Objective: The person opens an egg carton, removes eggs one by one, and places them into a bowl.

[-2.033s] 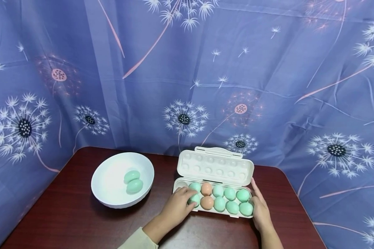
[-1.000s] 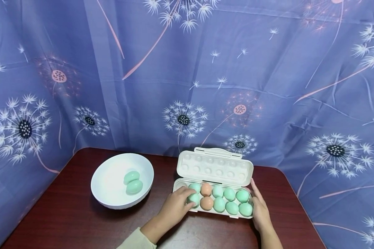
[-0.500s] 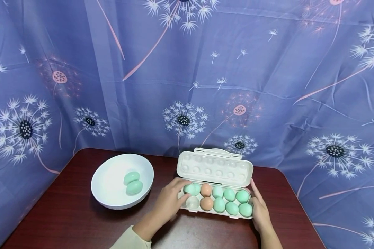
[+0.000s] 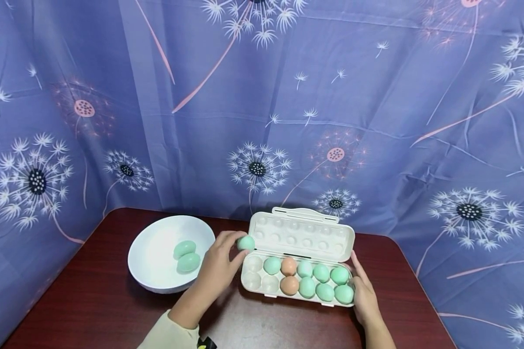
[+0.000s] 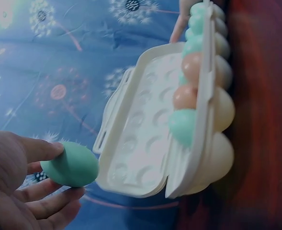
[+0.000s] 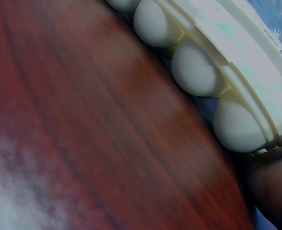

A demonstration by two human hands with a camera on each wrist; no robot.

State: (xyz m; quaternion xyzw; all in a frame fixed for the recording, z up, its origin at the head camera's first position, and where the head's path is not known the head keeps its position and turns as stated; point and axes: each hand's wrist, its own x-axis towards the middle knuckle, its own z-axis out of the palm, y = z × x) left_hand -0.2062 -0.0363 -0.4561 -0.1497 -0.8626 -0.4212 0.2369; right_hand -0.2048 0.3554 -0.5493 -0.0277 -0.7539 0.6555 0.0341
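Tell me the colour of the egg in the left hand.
The egg is green, best seen in the left wrist view.

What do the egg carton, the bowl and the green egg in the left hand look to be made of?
Egg carton: probably moulded plastic, satin; its rounded cups have thin, clean edges.
Bowl: smooth, white, evenly curved; plastic or ceramic, I can't tell.
Green egg: smooth, nearly matte, evenly coloured; perhaps plastic, though real shell is possible.

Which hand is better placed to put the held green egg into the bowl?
Likely the left hand: it holds that green egg and is nearer the white bowl; the right hand touches the egg carton.
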